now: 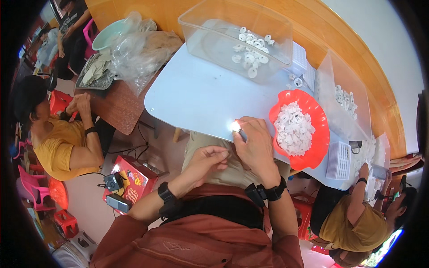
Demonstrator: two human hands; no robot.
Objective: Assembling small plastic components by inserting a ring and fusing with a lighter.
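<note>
My right hand (pixel 255 142) rests at the near edge of the pale blue table (pixel 196 94). Its thumb and forefinger pinch a small light (pixel 241 133) with a dark body and a glaring white tip; the glare hides its exact kind. My left hand (pixel 204 163) hovers over my lap, left of the right one and apart from it. Its fingers are curled with the thumb against them, and anything between them is too small to make out. Close by on the right stands a red scalloped bowl (pixel 320 134) heaped with small white plastic pieces (pixel 293 127).
A clear plastic bin (pixel 201 33) at the back holds round white parts (pixel 252 51). Another clear bin (pixel 328 96) and a white grid tray (pixel 338 161) stand right. People sit on both sides. A brown table (pixel 118 105) with plastic bags and a red box (pixel 134 178) are left.
</note>
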